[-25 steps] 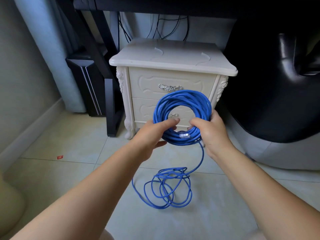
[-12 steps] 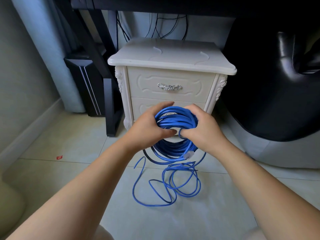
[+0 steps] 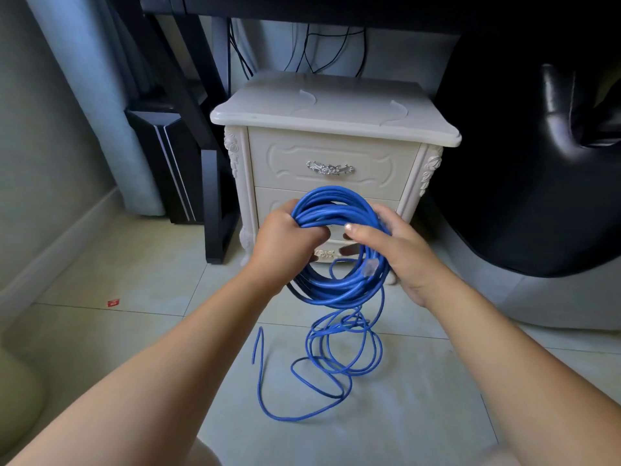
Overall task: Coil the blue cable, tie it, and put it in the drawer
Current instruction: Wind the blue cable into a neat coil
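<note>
While both hands, left [image 3: 285, 240] and right [image 3: 400, 250], grip the near-upright cable [image 3: 336, 210] coil, its tail trails down to the floor [image 3: 134, 270].

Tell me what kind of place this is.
Probably a home bedroom or study corner: a cream two-drawer nightstand stands on a tiled floor below a dark desk, beside a black leather seat.

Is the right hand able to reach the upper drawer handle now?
Probably not yet: the upper drawer handle is uncovered above the blue cable, but the right hand grips that cable, so it must let go first.
</note>
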A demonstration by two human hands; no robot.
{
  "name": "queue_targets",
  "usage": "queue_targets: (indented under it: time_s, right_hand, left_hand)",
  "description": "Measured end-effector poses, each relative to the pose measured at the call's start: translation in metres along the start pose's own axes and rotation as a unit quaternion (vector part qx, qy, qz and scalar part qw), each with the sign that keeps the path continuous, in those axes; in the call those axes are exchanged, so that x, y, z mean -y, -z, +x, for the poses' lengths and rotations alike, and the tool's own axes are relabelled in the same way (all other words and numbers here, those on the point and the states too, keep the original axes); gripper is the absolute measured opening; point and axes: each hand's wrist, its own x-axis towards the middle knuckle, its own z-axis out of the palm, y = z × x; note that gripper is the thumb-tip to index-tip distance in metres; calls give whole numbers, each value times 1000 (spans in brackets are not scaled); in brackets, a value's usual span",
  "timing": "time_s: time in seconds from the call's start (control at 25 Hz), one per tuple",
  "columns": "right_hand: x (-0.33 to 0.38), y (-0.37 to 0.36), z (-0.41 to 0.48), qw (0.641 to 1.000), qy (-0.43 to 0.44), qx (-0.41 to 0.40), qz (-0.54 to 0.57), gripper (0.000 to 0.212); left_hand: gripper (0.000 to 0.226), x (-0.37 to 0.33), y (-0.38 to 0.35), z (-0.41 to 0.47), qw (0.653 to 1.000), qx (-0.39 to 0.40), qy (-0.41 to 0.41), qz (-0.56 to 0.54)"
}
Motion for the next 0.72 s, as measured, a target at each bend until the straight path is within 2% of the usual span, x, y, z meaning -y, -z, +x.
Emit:
queue_targets:
  time_s: [0.04, 0.12, 0.28, 0.4, 0.48, 0.56, 0.72]
  right_hand:
    - [-1, 0, -1, 1000, -23, 8, 18, 53]
    - [-5, 0, 1, 998, -56, 20, 26, 61]
    - [-8, 1, 4, 992, -72, 87, 58, 70]
    - [-13, 0, 3, 985, -60, 140, 87, 97]
    - [-17, -6, 1, 984, -55, 137, 104, 112]
    - [-21, -16, 0, 990, -40, 107, 85, 104]
    - [-29, -24, 6, 993, -37, -47, 99, 61]
  left_hand:
    - [18, -1, 0, 0, 1000, -15, 17, -18]
    - [18, -2, 0, 1, 997, -44, 49, -48]
    - [10, 2, 3, 8, 982, -93, 119, -117]
    - [7, 6, 4, 9, 973, -121, 146, -134]
    - [6, 7, 3, 7, 967, -143, 159, -139]
    - [5, 5, 0, 3, 964, -157, 165, -138]
    - [10, 3, -12, -9, 972, -127, 136, -142]
